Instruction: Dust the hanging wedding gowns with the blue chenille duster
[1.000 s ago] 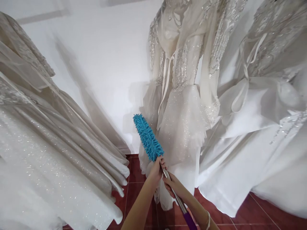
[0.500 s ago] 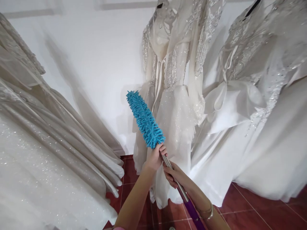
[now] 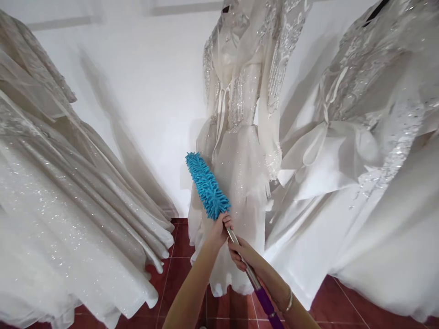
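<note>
I hold a long duster with both hands. Its fluffy blue head (image 3: 206,185) points up and to the left, in front of the lower edge of a hanging white sequined dress (image 3: 240,151). My left hand (image 3: 219,228) grips the metal shaft right under the blue head. My right hand (image 3: 245,258) grips the shaft (image 3: 252,278) lower down, just above its purple section (image 3: 267,306). A bracelet sits on my right wrist.
A glittery cream gown (image 3: 61,201) fills the left side. A white satin gown with a bow (image 3: 356,183) hangs at the right. A white wall (image 3: 144,100) stands behind them. Dark red floor tiles (image 3: 178,269) show below the hems.
The duster head rose and then dropped back a little, staying by the middle dress. Both hands kept their grip, and the view shifted slightly.
</note>
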Demonstrator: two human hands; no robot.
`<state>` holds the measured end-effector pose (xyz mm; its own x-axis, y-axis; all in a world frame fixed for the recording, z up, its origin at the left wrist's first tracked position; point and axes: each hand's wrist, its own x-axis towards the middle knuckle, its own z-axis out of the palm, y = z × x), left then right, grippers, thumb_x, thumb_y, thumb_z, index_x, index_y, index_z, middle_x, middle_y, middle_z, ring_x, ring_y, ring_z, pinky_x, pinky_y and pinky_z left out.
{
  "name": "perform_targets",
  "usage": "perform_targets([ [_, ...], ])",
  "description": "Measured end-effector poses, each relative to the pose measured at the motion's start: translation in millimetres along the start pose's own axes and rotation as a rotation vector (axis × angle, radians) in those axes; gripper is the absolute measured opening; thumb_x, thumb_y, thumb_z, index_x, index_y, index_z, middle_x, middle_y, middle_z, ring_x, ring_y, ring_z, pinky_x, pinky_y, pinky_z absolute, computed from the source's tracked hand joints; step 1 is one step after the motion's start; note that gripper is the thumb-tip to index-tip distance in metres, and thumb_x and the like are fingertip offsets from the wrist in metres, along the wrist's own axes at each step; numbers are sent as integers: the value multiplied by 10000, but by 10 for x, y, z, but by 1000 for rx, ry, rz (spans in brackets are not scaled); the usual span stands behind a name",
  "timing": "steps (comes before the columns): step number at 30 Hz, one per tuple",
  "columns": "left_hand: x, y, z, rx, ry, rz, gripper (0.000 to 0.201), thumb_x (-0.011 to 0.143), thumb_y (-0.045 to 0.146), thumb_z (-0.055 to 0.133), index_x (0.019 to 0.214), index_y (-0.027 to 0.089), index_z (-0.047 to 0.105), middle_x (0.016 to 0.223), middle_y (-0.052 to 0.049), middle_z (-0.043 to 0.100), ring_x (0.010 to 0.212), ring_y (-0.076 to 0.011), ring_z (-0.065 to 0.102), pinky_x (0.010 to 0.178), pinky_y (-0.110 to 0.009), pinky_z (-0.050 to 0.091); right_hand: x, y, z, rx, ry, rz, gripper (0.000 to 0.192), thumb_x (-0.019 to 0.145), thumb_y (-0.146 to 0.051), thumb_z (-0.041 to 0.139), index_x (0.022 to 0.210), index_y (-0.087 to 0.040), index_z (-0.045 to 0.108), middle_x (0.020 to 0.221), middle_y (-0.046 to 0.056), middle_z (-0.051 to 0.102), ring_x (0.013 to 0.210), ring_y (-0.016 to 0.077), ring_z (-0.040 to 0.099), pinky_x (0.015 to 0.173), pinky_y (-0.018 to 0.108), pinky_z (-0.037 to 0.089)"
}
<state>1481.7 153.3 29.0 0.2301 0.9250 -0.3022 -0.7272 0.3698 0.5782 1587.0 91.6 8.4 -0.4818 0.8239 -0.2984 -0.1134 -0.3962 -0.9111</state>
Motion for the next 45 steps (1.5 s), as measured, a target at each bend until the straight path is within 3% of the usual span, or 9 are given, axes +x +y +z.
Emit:
perform_targets([
  [9, 112, -367, -508, -96, 201, -59, 510, 805, 263, 762, 620, 230, 288, 532, 124, 200, 397, -40, 253, 495, -184, 356, 254, 557, -229, -17, -109, 153, 423, 686, -518, 660, 816, -278, 337, 392, -180, 408, 245, 51, 305, 320, 174, 220],
  [14, 90, -515, -637, -134, 314, -90, 492, 835, 240, 718, 606, 227, 283, 509, 119, 221, 399, -38, 275, 504, -179, 366, 287, 727, -291, -32, -132, 208, 411, 660, -496, 656, 808, -279, 341, 374, -177, 406, 248, 52, 296, 321, 184, 214],
  [20, -9, -460, -423, -71, 276, 49, 477, 821, 254, 734, 615, 229, 305, 527, 120, 206, 413, -44, 232, 506, -190, 375, 189, 576, -339, -20, -207, 198, 409, 692, -516, 652, 806, -277, 340, 380, -180, 404, 246, 42, 282, 331, 170, 190],
  [28, -241, -54, 308, 75, 48, 176, 518, 764, 341, 791, 595, 227, 315, 556, 115, 204, 451, -41, 221, 524, -200, 383, -106, -109, -311, 6, -257, 49, 436, 748, -515, 699, 844, -279, 346, 418, -180, 435, 250, 38, 302, 313, 157, 260],
  [33, -217, 89, 641, 174, -69, 149, 488, 740, 383, 805, 598, 223, 367, 551, 110, 243, 467, -50, 220, 545, -222, 399, -179, -277, -321, 87, -191, -44, 461, 772, -539, 703, 823, -285, 322, 415, -184, 414, 245, 36, 266, 285, 153, 247],
  [38, -92, 69, 628, 204, -104, 83, 500, 692, 411, 826, 573, 224, 378, 535, 105, 264, 475, -56, 231, 546, -232, 401, -138, -201, -325, 123, -114, -69, 488, 755, -579, 714, 813, -287, 328, 411, -187, 387, 234, 39, 248, 265, 161, 213],
  [41, -18, 6, 482, 172, -82, 56, 491, 676, 389, 837, 575, 222, 387, 534, 111, 258, 471, -57, 220, 536, -226, 401, -110, -138, -321, 140, -126, -38, 469, 771, -557, 715, 806, -280, 337, 425, -178, 410, 253, 36, 279, 285, 157, 238],
  [45, 70, -85, 196, 134, -18, -13, 471, 767, 346, 783, 570, 220, 374, 529, 112, 244, 457, -56, 227, 543, -216, 396, -38, -5, -303, 147, -149, 26, 456, 764, -532, 716, 796, -273, 342, 415, -176, 423, 265, 30, 290, 313, 143, 209],
])
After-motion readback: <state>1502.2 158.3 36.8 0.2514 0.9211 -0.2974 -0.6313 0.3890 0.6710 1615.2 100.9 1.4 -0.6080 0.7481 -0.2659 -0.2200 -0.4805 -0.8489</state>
